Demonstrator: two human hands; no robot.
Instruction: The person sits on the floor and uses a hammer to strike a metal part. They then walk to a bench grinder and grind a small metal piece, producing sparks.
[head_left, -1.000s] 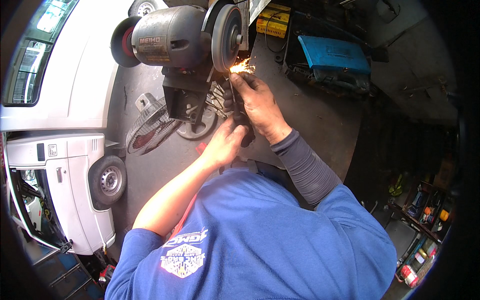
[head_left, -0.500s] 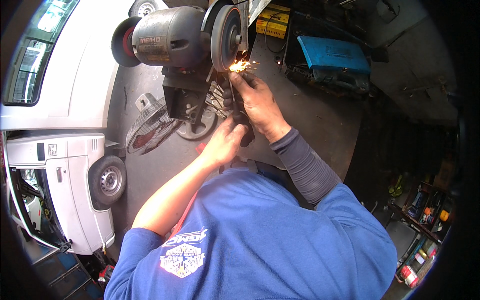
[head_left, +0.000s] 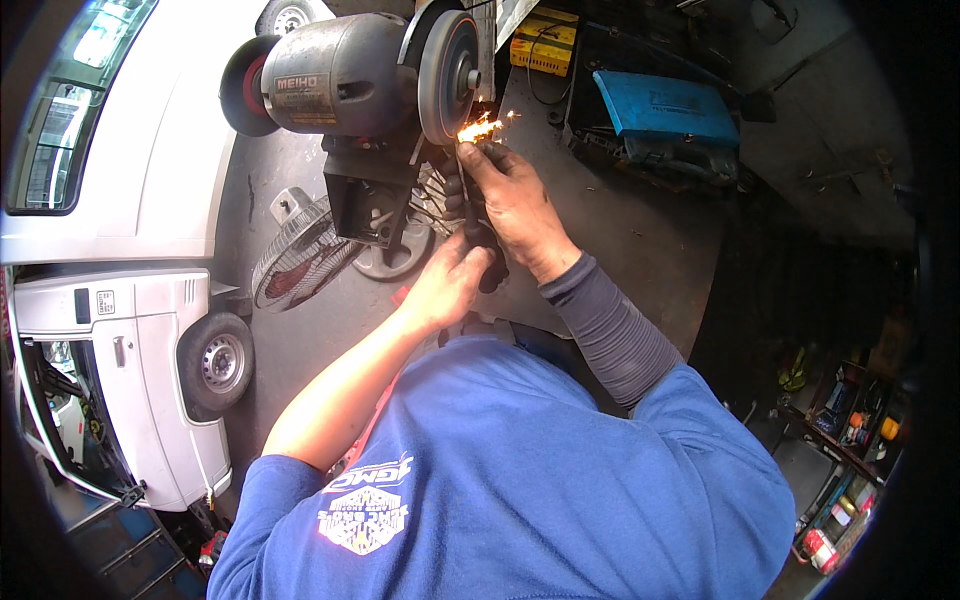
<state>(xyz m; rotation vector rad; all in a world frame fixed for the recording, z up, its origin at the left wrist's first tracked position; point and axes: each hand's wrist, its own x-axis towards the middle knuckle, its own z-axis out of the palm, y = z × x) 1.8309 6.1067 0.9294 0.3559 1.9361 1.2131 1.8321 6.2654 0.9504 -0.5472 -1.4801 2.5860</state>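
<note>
A bench grinder (head_left: 345,85) stands ahead of me, and its right grinding wheel (head_left: 446,80) throws bright sparks (head_left: 481,129) from the lower edge. A slim metal tool with a dark handle (head_left: 479,234), much like a screwdriver, reaches up to that wheel. My left hand (head_left: 458,278) is closed round its handle. Higher up, my right hand (head_left: 513,198) pinches the shaft close beneath the sparks, thumb on the near side. Fingers and glare hide the tool's tip.
Below the grinder's dark stand (head_left: 365,195), a fan (head_left: 300,255) lies on the floor at the left. White vehicles (head_left: 150,360) fill the left side. At the far right are a blue case (head_left: 665,105), a yellow box (head_left: 543,42) and a shelf of supplies (head_left: 850,430).
Both hands keep nearly the same place and grip. The sparks have shifted slightly in shape; the tool stays against the wheel.
</note>
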